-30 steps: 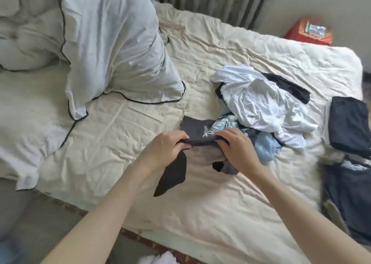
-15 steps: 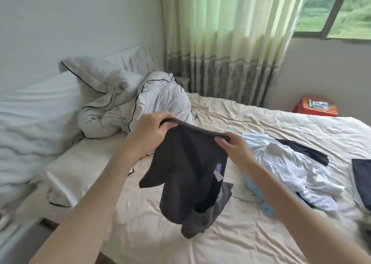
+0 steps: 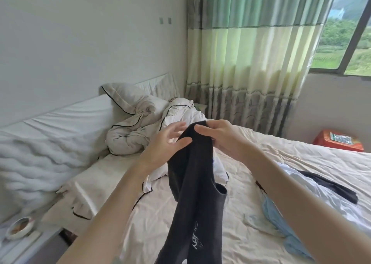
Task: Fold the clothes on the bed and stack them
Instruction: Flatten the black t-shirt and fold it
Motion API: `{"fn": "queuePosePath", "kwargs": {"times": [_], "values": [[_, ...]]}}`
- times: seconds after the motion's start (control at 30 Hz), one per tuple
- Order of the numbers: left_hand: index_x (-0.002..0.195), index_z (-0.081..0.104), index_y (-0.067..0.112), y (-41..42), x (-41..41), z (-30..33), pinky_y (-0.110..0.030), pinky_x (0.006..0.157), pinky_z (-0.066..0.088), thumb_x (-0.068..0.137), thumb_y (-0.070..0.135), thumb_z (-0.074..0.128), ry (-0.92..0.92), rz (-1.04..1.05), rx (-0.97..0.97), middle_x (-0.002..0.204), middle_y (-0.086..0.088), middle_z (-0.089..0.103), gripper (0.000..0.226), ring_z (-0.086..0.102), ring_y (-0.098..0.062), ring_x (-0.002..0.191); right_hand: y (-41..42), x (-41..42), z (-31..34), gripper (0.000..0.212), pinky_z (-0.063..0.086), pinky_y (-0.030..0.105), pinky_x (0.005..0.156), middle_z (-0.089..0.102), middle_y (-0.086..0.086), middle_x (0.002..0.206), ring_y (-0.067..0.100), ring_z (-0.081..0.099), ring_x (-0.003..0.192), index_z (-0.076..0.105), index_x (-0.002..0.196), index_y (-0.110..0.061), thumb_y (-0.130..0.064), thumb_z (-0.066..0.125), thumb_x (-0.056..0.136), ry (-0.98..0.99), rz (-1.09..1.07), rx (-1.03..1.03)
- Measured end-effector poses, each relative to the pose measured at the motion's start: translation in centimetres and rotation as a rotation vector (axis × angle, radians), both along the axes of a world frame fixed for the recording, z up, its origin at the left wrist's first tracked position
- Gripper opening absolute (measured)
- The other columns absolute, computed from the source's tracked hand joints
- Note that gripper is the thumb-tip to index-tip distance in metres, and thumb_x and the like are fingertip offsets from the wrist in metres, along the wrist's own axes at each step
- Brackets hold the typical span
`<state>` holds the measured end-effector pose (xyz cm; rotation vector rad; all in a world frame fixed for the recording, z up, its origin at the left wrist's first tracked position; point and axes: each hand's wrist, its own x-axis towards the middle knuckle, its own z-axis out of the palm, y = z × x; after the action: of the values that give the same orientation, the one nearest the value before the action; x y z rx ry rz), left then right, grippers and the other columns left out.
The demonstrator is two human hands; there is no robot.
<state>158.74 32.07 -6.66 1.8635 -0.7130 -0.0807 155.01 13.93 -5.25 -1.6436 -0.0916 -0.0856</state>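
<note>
A dark grey sleeveless top hangs in the air at the centre of the view, held up over the bed and drooping limply toward six o'clock, with a small white print near its lower end. The right hand, at about twelve o'clock of the garment, pinches its top edge between thumb and curled fingers. The left hand, at ten o'clock, has its fingers spread and loose, the thumb brushing the cloth without gripping it. The fabric looks light, soft and floppy, so it will likely sag and twist unless taken by both shoulder seams and pulled flat. At three to four o'clock, a pile of unfolded clothes, white, black and pale blue, lies on the cream sheet. A rumpled white duvet sits at ten o'clock, curtains beyond.
</note>
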Motion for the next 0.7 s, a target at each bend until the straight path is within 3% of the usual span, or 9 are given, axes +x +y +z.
{"fn": "queuePosePath", "kwargs": {"times": [0.13,0.2,0.4,0.57,0.63,0.7], "values": [[0.095,0.068,0.023,1.3,0.3,0.9,-0.009,0.072,0.046,0.090,0.008,0.061,0.060,-0.071,0.028,0.085,0.015,0.073,0.017,0.067,0.003,0.084,0.7,-0.1,0.0,0.031,0.046,0.052,0.099,0.064,0.031,0.108,0.039,0.063,0.105,0.062,0.105,0.012,-0.015,0.061,0.091,-0.022,0.011,-0.044],[0.089,0.069,0.016,1.9,0.5,0.9,-0.010,0.067,0.047,0.090,0.007,0.061,0.131,-0.059,0.010,0.080,0.009,0.073,0.012,0.068,-0.002,0.077,0.7,-0.1,-0.2,0.039,0.044,0.053,0.096,0.063,0.033,0.104,0.037,0.061,0.098,0.059,0.103,0.017,-0.019,0.064,0.089,-0.034,0.008,-0.064],[0.093,0.068,0.008,1.3,0.8,1.6,-0.024,0.079,0.052,0.082,0.013,0.069,0.247,-0.151,0.028,0.089,-0.004,0.073,0.011,0.068,-0.015,0.086,-0.4,0.2,-0.1,0.028,0.041,0.059,0.099,0.064,0.031,0.106,0.035,0.061,0.096,0.066,0.095,0.008,-0.018,0.067,0.087,-0.021,0.024,-0.075],[0.096,0.068,0.012,-0.1,0.8,2.4,-0.022,0.071,0.050,0.071,0.046,0.068,0.246,-0.139,0.063,0.090,-0.001,0.072,0.042,0.066,-0.012,0.082,-1.2,0.5,0.5,0.060,0.037,0.062,0.099,0.057,0.040,0.106,0.036,0.058,0.091,0.060,0.100,0.015,-0.034,0.076,0.068,-0.044,0.071,-0.075],[0.096,0.070,0.013,-0.6,0.8,2.2,-0.023,0.070,0.051,0.080,0.040,0.065,0.214,-0.122,0.080,0.090,-0.005,0.072,0.032,0.066,-0.015,0.081,-1.6,0.6,0.5,0.070,0.038,0.062,0.098,0.058,0.039,0.102,0.032,0.056,0.089,0.059,0.098,0.016,-0.040,0.077,0.060,-0.052,0.059,-0.074],[0.093,0.070,0.011,-1.2,1.1,2.2,-0.035,0.080,0.050,0.088,0.029,0.063,0.166,-0.063,0.084,0.091,-0.017,0.069,0.020,0.063,-0.024,0.081,-2.2,0.8,0.2,0.070,0.042,0.057,0.095,0.061,0.034,0.099,0.031,0.057,0.089,0.061,0.096,0.015,-0.043,0.078,0.060,-0.051,0.049,-0.079]]}}
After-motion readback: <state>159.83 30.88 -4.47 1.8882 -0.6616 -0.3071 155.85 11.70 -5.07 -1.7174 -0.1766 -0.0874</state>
